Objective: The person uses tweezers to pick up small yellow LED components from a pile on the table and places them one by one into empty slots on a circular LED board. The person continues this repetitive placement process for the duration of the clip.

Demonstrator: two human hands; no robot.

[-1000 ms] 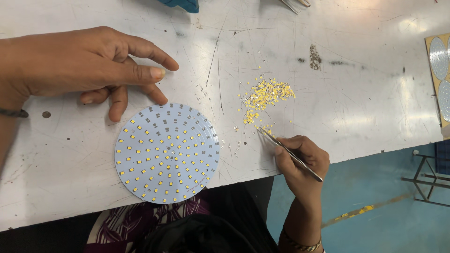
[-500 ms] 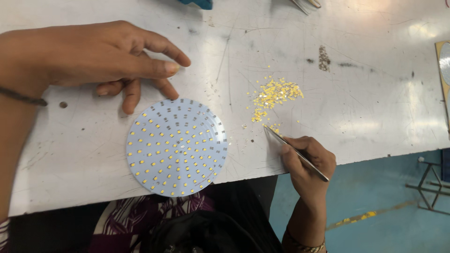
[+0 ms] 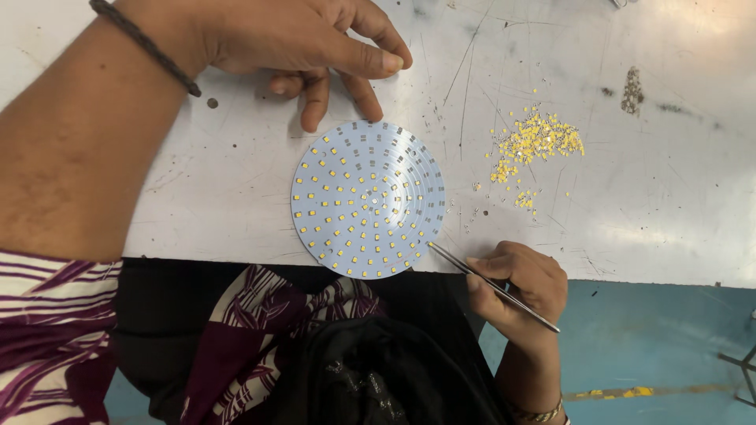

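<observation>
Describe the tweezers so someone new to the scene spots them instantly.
Start at the scratched white table and find the round pale-blue LED board at its near edge. Just right of it, the right hand pinches thin metal tweezers, tip at the board's rim: the only slim silver tool there.

Grey debris smudge (image 3: 632,90), perhaps filings.

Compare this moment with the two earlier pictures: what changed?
The right hand brought the tweezers from beside the yellow chips to the round board's edge. The left hand stays resting on the table above the board.
</observation>
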